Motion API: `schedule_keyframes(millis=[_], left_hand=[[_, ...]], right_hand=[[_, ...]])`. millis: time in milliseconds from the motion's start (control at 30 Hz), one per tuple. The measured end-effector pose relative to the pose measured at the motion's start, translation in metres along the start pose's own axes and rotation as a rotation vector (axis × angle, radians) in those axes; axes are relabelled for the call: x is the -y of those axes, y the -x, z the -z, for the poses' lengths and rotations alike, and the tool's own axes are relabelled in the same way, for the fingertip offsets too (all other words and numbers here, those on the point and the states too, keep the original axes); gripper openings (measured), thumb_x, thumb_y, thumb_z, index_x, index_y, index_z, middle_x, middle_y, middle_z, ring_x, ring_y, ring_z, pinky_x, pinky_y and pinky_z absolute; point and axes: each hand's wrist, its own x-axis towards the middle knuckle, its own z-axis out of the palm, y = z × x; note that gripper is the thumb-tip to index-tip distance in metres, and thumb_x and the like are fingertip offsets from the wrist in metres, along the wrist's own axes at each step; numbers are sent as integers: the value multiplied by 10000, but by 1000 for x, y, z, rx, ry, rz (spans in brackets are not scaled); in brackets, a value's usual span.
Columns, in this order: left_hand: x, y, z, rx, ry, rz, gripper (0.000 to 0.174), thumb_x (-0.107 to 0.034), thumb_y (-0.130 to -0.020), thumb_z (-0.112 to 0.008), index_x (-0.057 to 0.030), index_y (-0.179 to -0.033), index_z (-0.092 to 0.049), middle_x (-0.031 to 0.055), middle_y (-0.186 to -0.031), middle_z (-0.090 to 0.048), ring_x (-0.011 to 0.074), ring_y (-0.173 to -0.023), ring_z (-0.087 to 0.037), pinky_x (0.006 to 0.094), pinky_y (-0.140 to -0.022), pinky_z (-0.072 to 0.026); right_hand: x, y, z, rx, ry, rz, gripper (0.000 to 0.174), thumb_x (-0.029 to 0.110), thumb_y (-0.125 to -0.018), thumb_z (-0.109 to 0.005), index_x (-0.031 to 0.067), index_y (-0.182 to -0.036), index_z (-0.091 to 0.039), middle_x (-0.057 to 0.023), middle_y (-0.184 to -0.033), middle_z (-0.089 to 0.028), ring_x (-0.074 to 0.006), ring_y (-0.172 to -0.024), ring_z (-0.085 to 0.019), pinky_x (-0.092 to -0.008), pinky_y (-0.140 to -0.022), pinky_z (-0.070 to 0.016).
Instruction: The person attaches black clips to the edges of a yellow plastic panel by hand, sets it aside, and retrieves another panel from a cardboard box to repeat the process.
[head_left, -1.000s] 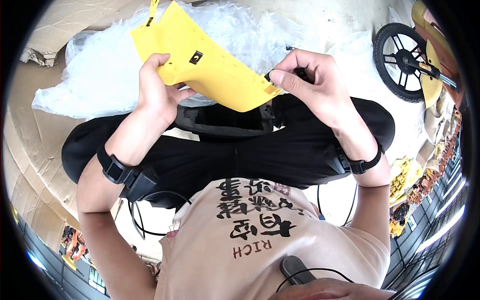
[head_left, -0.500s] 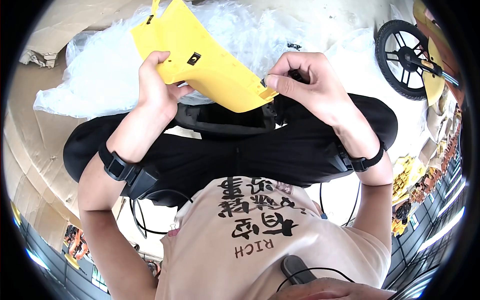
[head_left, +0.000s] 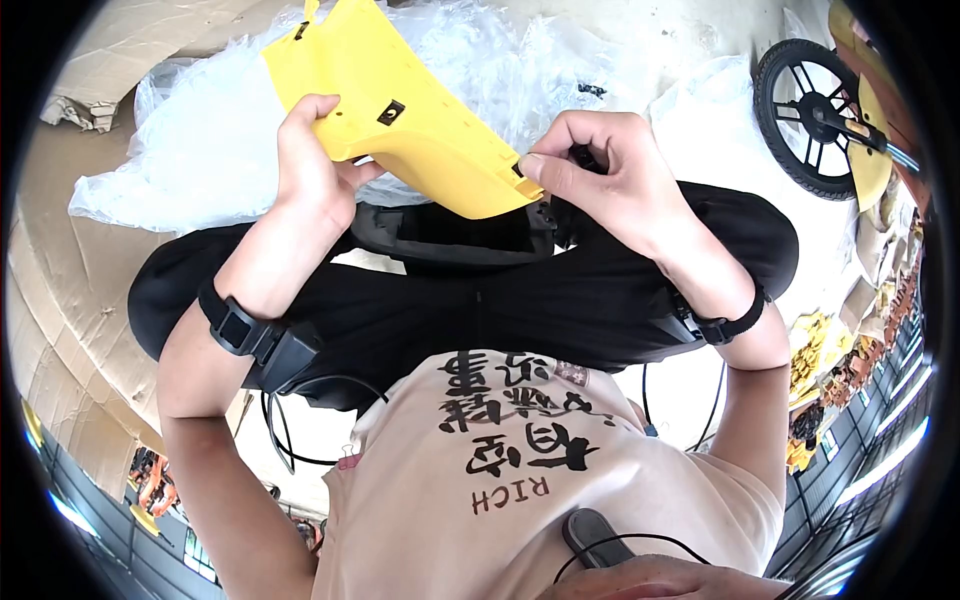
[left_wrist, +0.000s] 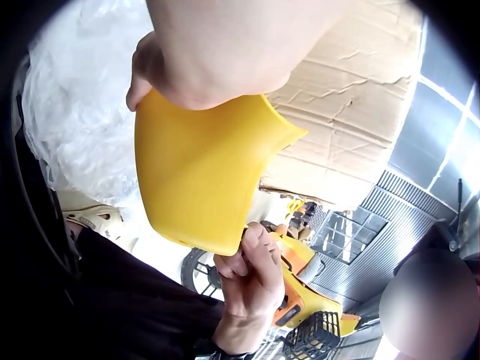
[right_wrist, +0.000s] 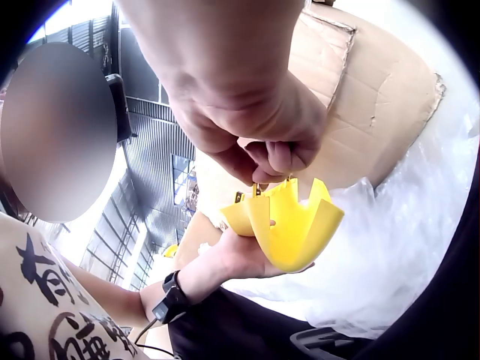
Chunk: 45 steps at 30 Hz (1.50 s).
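Observation:
A curved yellow plastic panel [head_left: 430,140] is raised over the lap, tilted down to the right. My left hand [head_left: 312,165] grips its left side, thumb over the upper face and fingers beneath. At the panel's lower right end, my right hand [head_left: 615,170] pinches a small dark metal clip [head_left: 518,169] with thumb and forefinger, right at the edge tab. More dark pieces [head_left: 588,157] show inside the curled right fingers. Another black clip [head_left: 390,112] sits on the panel's middle. In the right wrist view, the panel's hollow end [right_wrist: 289,232] faces the camera below the right fingertips.
Between the legs lies a black plastic shell [head_left: 450,238]. Clear plastic wrapping [head_left: 200,150] spreads beyond, with a small dark piece [head_left: 591,90] on it. Cardboard [head_left: 70,280] covers the left floor. A spoked wheel [head_left: 805,115] stands at the right.
My right hand has shifted slightly left and down, with the clip now farther over the panel's end. The left hand still holds the panel, which has moved little.

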Motion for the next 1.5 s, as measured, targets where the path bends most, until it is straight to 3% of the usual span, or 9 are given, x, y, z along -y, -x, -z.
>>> schedule_keyframes(millis=[300,367,400,500,567,767,1000,1267,1500], left_hand=[[0,-1,-2,9,-12,9,402,-286,-885,-520,-20,-1186,-519,147,-1129,-616,281,-1081,-588,538,-920,-467],[0,-4,0,63,-8,7,415,-293,-882,-520,-19,-1194,-521,148,-1139,-618,287,-1086,-591,534,-930,-466],[0,-5,1,117,-3,5,428,-300,-880,-521,-18,-1202,-522,150,-1149,-620,293,-1092,-594,530,-940,-464],[3,-4,1,122,15,19,448,-314,-879,-518,-15,-1211,-525,151,-1157,-625,300,-1088,-603,527,-953,-463],[4,-4,2,122,12,19,447,-316,-879,-517,-16,-1210,-527,149,-1152,-627,301,-1077,-607,525,-949,-466],[1,2,0,78,17,34,437,-312,-878,-513,-18,-1202,-527,145,-1134,-628,299,-1042,-610,524,-919,-471],[-2,1,2,57,17,32,449,-320,-874,-494,-16,-1202,-527,149,-1154,-631,311,-1050,-621,522,-866,-485],[5,3,7,59,60,40,464,-344,-861,-491,-31,-1198,-549,132,-1149,-643,293,-1072,-623,512,-884,-477],[11,23,11,102,0,69,560,-324,-922,-397,-138,-1440,-299,121,-1398,-475,267,-1273,-495,516,-990,-412]], right_hand=[[1,-1,-2,82,78,-27,118,93,-915,-682,-16,-881,-651,29,-711,-583,-16,-628,-453,-213,-551,-357],[-4,-4,3,113,-196,48,137,125,-927,-676,-4,-892,-646,28,-767,-594,-13,-640,-449,-210,-544,-344],[10,-3,11,159,-373,-120,168,166,-926,-691,1,-924,-662,-2,-790,-626,-69,-668,-497,-242,-607,-410],[5,-5,20,255,-572,-268,153,167,-932,-686,19,-963,-659,20,-774,-585,-30,-625,-429,-201,-549,-328],[4,-5,18,321,-702,-342,167,173,-967,-639,13,-999,-602,75,-704,-424,-11,-567,-310,-191,-503,-227],[8,-7,14,333,-739,-409,199,174,-969,-638,-6,-1049,-609,69,-705,-433,-16,-559,-304,-190,-489,-206],[1,-8,10,364,-753,-458,223,188,-933,-693,4,-1047,-642,47,-750,-543,-14,-564,-368,-178,-475,-243],[12,-4,7,359,-705,-520,196,150,-940,-674,8,-1066,-623,63,-707,-484,-20,-540,-331,-188,-461,-212],[22,-1,9,305,-270,-331,150,122,-967,-610,12,-1068,-598,75,-665,-419,-6,-504,-295,-192,-436,-198]])
